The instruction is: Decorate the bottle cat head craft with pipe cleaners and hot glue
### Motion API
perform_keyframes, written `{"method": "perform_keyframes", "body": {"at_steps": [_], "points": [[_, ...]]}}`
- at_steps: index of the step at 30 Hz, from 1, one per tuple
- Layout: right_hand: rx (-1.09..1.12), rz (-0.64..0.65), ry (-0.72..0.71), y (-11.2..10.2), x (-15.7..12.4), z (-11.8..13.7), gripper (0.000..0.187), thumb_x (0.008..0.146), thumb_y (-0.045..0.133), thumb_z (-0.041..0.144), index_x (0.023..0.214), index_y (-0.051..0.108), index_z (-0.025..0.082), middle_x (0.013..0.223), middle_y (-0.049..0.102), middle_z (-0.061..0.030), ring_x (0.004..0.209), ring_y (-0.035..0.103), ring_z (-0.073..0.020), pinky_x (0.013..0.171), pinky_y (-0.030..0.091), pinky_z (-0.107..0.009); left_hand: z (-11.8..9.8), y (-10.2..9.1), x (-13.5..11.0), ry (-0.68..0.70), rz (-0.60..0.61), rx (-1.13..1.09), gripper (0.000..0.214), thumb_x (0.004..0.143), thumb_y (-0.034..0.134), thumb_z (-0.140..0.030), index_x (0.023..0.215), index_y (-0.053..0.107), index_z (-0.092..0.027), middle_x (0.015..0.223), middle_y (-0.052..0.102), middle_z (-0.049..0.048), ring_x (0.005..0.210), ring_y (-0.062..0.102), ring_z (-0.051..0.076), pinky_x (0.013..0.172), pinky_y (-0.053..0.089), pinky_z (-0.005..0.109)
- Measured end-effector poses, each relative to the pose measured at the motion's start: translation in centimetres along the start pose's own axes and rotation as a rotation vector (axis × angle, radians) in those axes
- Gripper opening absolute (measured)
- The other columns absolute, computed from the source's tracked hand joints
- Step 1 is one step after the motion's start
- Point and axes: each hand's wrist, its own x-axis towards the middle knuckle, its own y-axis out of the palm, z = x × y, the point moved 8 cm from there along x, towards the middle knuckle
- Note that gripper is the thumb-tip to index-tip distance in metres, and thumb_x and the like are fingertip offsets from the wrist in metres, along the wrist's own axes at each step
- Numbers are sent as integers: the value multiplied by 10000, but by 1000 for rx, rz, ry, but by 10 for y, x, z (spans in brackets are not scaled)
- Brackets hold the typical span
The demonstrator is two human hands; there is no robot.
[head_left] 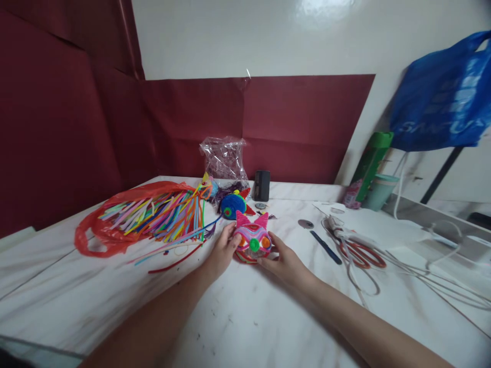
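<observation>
Both hands are working at the middle of the table (238, 317), where the pink figure (253, 231) is sitting, pointed ears up, green round nose facing the wearer. Left hand (222, 251) is gripping the figure's left edge, thumb pressing near the orange eye, the other fingers curling behind and partly hiding from view. Right hand (286, 258) is holding the opposite edge, thumb lying along the lower rim, fingers bending round the side; so both sets of fingers are clamping on the figure, one from each side. Whether its base is touching the table, cannot tell. Just behind, a blue piece (228, 204) with red points is lying near the ears. Farther back, a clear wrapper (224, 158) is standing crumpled and a black box (262, 185) is standing upright beside it. To the left, a red bag (86, 239) is lying open, with many coloured stems (164, 212) spilling across it; a single red stem (176, 262) is lying apart, nearer the left forearm. To the right, a grey disc (306, 224) and a dark blue strip (326, 247) are lying near each other, and orange-handled scissors (364, 254) are resting among pale cords (414, 273). Beyond, a green cup (379, 191) is standing near the wall, and a blue bag (441, 102) is hanging above.
</observation>
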Motion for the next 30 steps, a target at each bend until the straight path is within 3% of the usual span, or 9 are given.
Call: {"method": "perform_keyframes", "body": {"at_steps": [4, 8, 11, 15, 18, 21, 22, 24, 30], "points": [[-93, -140, -70, -19, 2, 15, 513, 644, 659, 297, 1138, 564, 196, 985, 701, -75, 833, 659, -216, 628, 523, -296, 8, -4, 3, 22, -13, 34, 645, 771, 681, -460, 1317, 435, -221, 1393, 498, 136, 1326, 443, 280, 1089, 365, 420], [-151, -290, -124, -48, 4, 28, 121, 731, 472, 299, 765, 547, 210, 593, 550, 25, 555, 519, -143, 510, 409, -246, 10, -8, 2, -19, -93, 21, 603, 800, 625, -487, 1298, 436, -204, 1363, 510, 151, 1341, 416, 295, 1059, 392, 432], [-138, -289, -92, -54, 4, 26, 99, 755, 418, 290, 729, 490, 227, 470, 383, 86, 431, 375, -116, 441, 295, -224, 6, -8, 1, -21, -104, 24, 599, 792, 622, -506, 1277, 447, -201, 1341, 516, 150, 1297, 457, 295, 1027, 421, 422], [-126, -272, -92, -49, 1, 28, 141, 811, 421, 323, 837, 520, 226, 488, 345, 99, 417, 339, -110, 426, 290, -219, 4, -9, 2, -9, -83, 61, 563, 824, 582, -514, 1272, 453, -199, 1325, 523, 137, 1255, 489, 277, 1018, 420, 406], [-216, -300, -207, -47, -4, 40, 170, 836, 439, 319, 922, 544, 217, 572, 454, 62, 464, 424, -122, 461, 381, -237, 5, -10, 2, 2, -93, 77, 552, 833, 580, -508, 1275, 457, -203, 1338, 522, 124, 1275, 474, 265, 1041, 395, 387], [-388, -199, -463, -29, -12, 56, 190, 820, 482, 278, 967, 579, 208, 999, 630, -98, 827, 626, -202, 655, 525, -311, 9, -4, -1, -30, -65, 59, 573, 848, 566, -505, 1315, 415, -209, 1327, 533, 120, 1195, 546, 249, 1007, 430, 391], [-445, -144, -543, -20, -16, 57, 229, 824, 490, 272, 1021, 588, 210, 1162, 598, -135, 998, 614, -241, 737, 542, -349, 10, -2, -3, -50, -58, 48, 597, 844, 568, -508, 1327, 397, -202, 1299, 550, 128, 1125, 590, 246, 970, 460, 401], [-558, -97, -650, -8, -21, 54, 314, 829, 522, 273, 1133, 577, 222, 1269, 558, -155, 1162, 548, -291, 884, 523, -438, 7, 0, -4, -14, -40, 85, 544, 868, 545, -481, 1312, 423, -190, 1310, 549, 141, 1173, 563, 245, 994, 448, 397], [-668, -104, -716, -1, -19, 35, 365, 878, 488, 259, 1238, 535, 222, 1317, 536, -157, 1169, 541, -304, 938, 512, -477, -13, -31, -2, 60, -285, 346, 403, 918, 481, -412, 1232, 503, -160, 1265, 572, 176, 1175, 554, 251, 1005, 424, 411]]}}
